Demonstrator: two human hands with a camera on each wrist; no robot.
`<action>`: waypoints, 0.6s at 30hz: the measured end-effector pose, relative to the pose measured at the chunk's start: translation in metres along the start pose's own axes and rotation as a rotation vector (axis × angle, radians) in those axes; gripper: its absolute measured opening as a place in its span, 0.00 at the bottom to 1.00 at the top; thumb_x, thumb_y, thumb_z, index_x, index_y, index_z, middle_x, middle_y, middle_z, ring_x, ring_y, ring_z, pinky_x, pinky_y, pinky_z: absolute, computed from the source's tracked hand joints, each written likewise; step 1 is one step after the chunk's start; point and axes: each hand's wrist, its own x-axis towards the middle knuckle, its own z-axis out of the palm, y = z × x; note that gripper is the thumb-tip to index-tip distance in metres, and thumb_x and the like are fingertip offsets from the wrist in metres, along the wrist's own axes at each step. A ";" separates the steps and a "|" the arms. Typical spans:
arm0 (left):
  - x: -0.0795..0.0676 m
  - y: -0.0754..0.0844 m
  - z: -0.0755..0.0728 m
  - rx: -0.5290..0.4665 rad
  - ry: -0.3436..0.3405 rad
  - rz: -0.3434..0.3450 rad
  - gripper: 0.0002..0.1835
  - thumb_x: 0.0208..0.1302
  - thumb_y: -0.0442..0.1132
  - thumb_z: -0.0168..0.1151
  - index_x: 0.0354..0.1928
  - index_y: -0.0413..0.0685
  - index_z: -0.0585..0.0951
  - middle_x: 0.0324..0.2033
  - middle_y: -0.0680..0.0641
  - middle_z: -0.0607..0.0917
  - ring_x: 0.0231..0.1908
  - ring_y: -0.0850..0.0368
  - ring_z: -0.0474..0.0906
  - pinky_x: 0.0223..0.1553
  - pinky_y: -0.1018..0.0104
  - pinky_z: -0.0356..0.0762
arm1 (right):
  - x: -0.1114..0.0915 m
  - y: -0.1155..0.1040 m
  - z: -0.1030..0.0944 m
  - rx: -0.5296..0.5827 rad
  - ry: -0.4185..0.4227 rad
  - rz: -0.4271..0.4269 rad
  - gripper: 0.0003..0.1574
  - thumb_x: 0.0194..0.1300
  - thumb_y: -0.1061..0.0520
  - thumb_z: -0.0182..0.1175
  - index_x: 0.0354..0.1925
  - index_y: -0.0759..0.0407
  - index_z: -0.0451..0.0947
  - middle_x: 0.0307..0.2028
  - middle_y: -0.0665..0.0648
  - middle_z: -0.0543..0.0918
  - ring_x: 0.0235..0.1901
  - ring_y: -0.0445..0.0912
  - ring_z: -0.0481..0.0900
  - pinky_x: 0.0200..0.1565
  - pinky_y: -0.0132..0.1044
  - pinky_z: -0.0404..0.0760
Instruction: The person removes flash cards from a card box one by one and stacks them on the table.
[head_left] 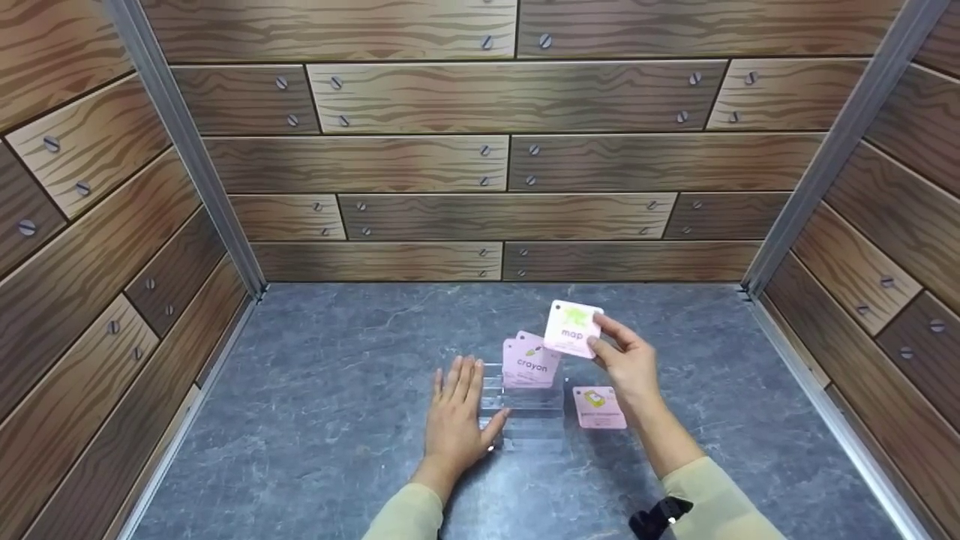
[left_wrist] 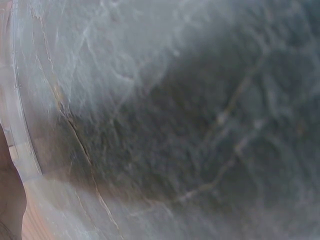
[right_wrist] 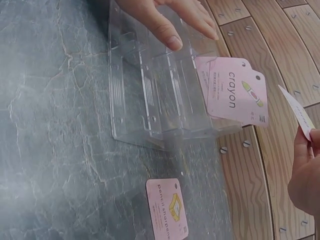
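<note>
Between thumb and fingers my right hand (head_left: 628,364) pinches a pink-edged flash card (head_left: 571,321) reading "map", raised beside the crayon card; the right wrist view shows this card (right_wrist: 298,112) nearly edge-on. A clear plastic tiered holder (right_wrist: 150,90) stands on the table. In its rear tier the crayon card (right_wrist: 237,92) leans upright, with another pink card partly hidden behind it. My left hand (head_left: 457,412) rests with straight fingers along the holder's left side, thumb over its front. A pencil sharpener card (head_left: 598,409) lies face up on the table, right of the holder.
The grey marbled tabletop (head_left: 337,390) is bounded by a wood-plank-patterned back wall (head_left: 420,217) and matching side walls with metal corner strips. A black strap (head_left: 660,517) sits at the right sleeve. The left wrist view shows mostly tabletop (left_wrist: 175,125).
</note>
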 end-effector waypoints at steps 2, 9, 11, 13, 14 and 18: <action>0.000 0.000 0.000 -0.001 -0.008 -0.005 0.50 0.71 0.71 0.57 0.80 0.41 0.66 0.79 0.41 0.66 0.80 0.44 0.57 0.79 0.41 0.52 | 0.000 0.001 -0.004 -0.002 -0.006 0.010 0.30 0.72 0.72 0.62 0.70 0.69 0.76 0.66 0.69 0.78 0.42 0.39 0.86 0.46 0.30 0.87; -0.001 0.001 0.000 -0.002 -0.011 -0.010 0.50 0.71 0.71 0.57 0.81 0.41 0.65 0.79 0.41 0.67 0.81 0.45 0.56 0.80 0.42 0.51 | -0.002 0.004 -0.016 -0.003 0.002 0.015 0.31 0.72 0.73 0.62 0.71 0.70 0.74 0.63 0.66 0.79 0.36 0.36 0.84 0.42 0.28 0.87; -0.001 0.001 0.001 -0.004 0.005 -0.004 0.50 0.70 0.71 0.58 0.80 0.41 0.66 0.78 0.40 0.68 0.81 0.45 0.56 0.79 0.42 0.52 | -0.002 0.005 -0.021 0.003 0.000 0.012 0.31 0.72 0.74 0.61 0.71 0.71 0.73 0.62 0.66 0.79 0.37 0.36 0.85 0.43 0.28 0.87; 0.000 0.001 0.001 -0.007 0.012 -0.002 0.50 0.70 0.70 0.58 0.80 0.41 0.66 0.78 0.40 0.68 0.81 0.45 0.56 0.79 0.42 0.52 | -0.001 0.006 -0.026 0.009 -0.005 0.023 0.32 0.73 0.73 0.61 0.72 0.71 0.72 0.63 0.66 0.78 0.38 0.36 0.85 0.44 0.29 0.88; 0.000 0.001 0.001 -0.008 0.016 -0.001 0.50 0.70 0.70 0.58 0.80 0.41 0.66 0.78 0.40 0.69 0.81 0.45 0.56 0.79 0.42 0.52 | -0.001 0.006 -0.028 0.014 -0.008 0.033 0.32 0.73 0.73 0.60 0.73 0.70 0.72 0.64 0.65 0.77 0.38 0.37 0.86 0.45 0.30 0.88; 0.000 0.000 0.001 -0.008 0.025 0.004 0.49 0.71 0.71 0.57 0.80 0.40 0.66 0.78 0.40 0.69 0.80 0.44 0.58 0.80 0.42 0.51 | -0.001 0.009 -0.037 0.023 -0.006 0.062 0.33 0.74 0.73 0.60 0.74 0.69 0.70 0.64 0.62 0.77 0.38 0.37 0.86 0.45 0.31 0.88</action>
